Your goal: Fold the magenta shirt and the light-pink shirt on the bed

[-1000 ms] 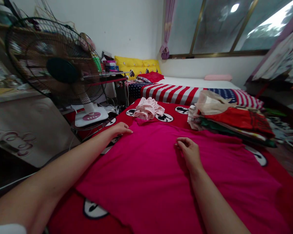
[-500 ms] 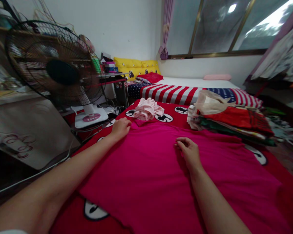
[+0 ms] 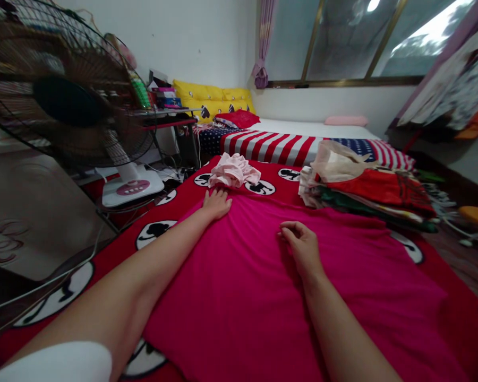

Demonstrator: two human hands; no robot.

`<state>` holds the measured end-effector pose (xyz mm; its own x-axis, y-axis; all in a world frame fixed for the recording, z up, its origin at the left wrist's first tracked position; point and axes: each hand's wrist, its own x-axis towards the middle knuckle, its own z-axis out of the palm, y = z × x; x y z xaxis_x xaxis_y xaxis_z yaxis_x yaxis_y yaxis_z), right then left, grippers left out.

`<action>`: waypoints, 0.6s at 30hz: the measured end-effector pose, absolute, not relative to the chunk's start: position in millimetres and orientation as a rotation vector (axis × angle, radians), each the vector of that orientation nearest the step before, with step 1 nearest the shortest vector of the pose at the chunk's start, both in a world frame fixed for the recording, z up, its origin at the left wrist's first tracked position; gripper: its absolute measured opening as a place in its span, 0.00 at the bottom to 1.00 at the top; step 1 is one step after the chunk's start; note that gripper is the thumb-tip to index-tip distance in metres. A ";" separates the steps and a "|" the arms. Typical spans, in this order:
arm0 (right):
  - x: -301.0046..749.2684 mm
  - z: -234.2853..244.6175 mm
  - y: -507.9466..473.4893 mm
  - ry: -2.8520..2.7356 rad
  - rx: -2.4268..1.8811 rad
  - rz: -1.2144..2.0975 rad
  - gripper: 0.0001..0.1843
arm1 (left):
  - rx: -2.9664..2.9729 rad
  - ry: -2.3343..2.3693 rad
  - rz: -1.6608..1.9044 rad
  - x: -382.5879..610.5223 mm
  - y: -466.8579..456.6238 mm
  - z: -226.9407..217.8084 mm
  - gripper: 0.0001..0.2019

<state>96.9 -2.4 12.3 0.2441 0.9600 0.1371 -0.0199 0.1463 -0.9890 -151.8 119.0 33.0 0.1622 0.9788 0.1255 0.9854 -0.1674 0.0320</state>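
A bright magenta garment [image 3: 242, 286] lies spread over a red patterned bedcover [image 3: 187, 193]. My left hand [image 3: 218, 204] rests palm down on the garment's far left corner, fingers stretched out. Creases fan across the fabric from that hand. Just beyond its fingertips sits a crumpled pale pink cloth [image 3: 234, 171]. My right hand [image 3: 302, 245] is over the middle of the garment, its fingers curled in towards the thumb, and I see nothing in them. Part of the garment is hidden beneath my right forearm.
To the right is a stack of folded clothes [image 3: 376, 185], red, green and beige. A standing fan [image 3: 69, 101] is at the left, beside a cabinet. Behind are another bed with a striped cover [image 3: 271, 147] and a yellow cushion [image 3: 213, 101]. Clothes [image 3: 448, 85] hang at the right.
My left hand has shifted right along the garment's far edge and flattened, and creases now run from it. My right hand stays over the cloth. The view has turned slightly right.
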 end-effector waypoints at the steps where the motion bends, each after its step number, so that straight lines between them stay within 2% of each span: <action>1: 96.8 12.9 -2.6 -1.068 -1.185 0.942 0.11 | -2.344 -1.999 -0.171 -151.3 118.5 33.7 0.27; 7: 96.2 14.1 -3.1 -1.061 -1.193 0.945 0.10 | -2.352 -1.935 -0.143 -122.1 90.0 54.4 0.21; 12: 96.7 12.5 -2.6 -1.060 -1.188 0.931 0.11 | -2.659 -1.686 -0.235 -86.5 68.2 40.7 0.30; 18: 97.8 11.2 -1.8 -1.038 -1.179 0.914 0.12 | -2.698 -1.766 -0.276 -88.9 64.9 24.8 0.34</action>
<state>97.8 -1.8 11.2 0.2797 0.9486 0.1481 -0.0267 0.1618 -0.9865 -88.9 64.9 24.8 0.3917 0.9157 0.0900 0.8996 -0.4016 0.1717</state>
